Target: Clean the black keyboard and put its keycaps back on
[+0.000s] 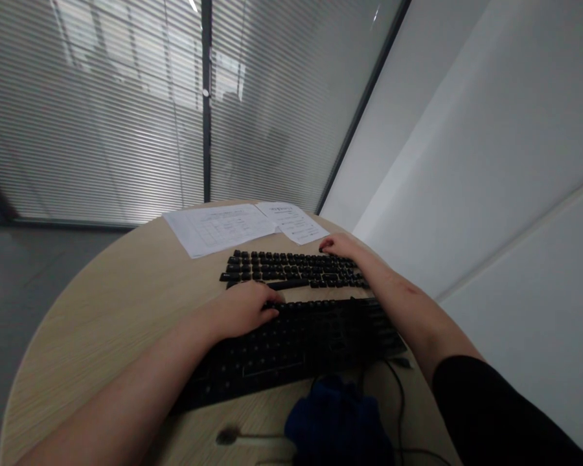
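A black keyboard base [267,362] lies on the round wooden table, mostly bare of keycaps, with some raised keys along its far edge. Behind it, loose black keycaps [282,267] are set out in several rows. My left hand [247,307] is at the base's far left edge, thumb and index finger closed around that edge; its other fingers are hidden. Farther off, my right hand [339,246] reaches past the back right of the rows, fingertips pinched on a small black keycap [322,250].
Two printed sheets of paper [223,226] lie at the table's far side. Near me are a dark blue cloth-like bundle [337,421], a thin brush-like tool [229,435] and a black cable [401,395]. A white wall [515,194] stands close on the right.
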`<state>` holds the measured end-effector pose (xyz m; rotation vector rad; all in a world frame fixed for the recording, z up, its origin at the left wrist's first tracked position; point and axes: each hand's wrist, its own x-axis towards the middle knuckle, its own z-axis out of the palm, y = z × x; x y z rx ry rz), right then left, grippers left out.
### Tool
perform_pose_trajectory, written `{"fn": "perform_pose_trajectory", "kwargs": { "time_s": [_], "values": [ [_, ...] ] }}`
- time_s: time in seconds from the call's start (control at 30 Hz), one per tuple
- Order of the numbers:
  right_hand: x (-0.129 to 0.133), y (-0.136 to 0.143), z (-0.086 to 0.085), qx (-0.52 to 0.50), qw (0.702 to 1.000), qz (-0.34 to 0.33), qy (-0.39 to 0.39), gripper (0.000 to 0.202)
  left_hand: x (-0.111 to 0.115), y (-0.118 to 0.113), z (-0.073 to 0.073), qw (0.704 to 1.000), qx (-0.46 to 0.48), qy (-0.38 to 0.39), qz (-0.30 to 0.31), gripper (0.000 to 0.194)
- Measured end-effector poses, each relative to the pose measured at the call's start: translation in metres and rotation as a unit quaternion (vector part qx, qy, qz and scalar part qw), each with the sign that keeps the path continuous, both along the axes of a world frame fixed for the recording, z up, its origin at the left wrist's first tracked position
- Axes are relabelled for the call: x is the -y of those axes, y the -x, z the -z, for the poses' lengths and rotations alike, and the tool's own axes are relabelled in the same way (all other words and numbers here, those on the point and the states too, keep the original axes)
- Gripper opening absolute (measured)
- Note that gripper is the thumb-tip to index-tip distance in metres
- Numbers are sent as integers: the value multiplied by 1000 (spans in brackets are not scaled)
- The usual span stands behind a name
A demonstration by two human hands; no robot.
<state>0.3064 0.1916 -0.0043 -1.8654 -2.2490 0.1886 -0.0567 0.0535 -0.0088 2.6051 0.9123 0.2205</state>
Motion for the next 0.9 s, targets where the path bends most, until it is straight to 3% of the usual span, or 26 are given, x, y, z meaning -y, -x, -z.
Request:
{"fn": "perform_pose_trajectory", "kwargs": {
  "time_s": [0.1,0.2,0.33,0.43,0.53,0.9],
  "values": [
    [20,4,-11,-41,998,16,-51,23,0,0,0,1000,-3,8,3,32],
    [66,1,-18,-76,993,25,-87,32,-2,1,1,1000,0,8,5,34],
    [147,-6,-2,-151,984,-34,-89,30,-4,0,3,1000,7,12,8,35],
    [186,-9,15,-160,982,-66,-76,24,-4,0,1,1000,4,16,2,35],
    [196,-10,25,-162,982,-67,-64,24,-2,0,-2,1000,0,19,-7,37],
    [192,-10,35,-196,973,-116,-48,22,-3,0,0,1000,-2,20,-18,39]
  ]
}}
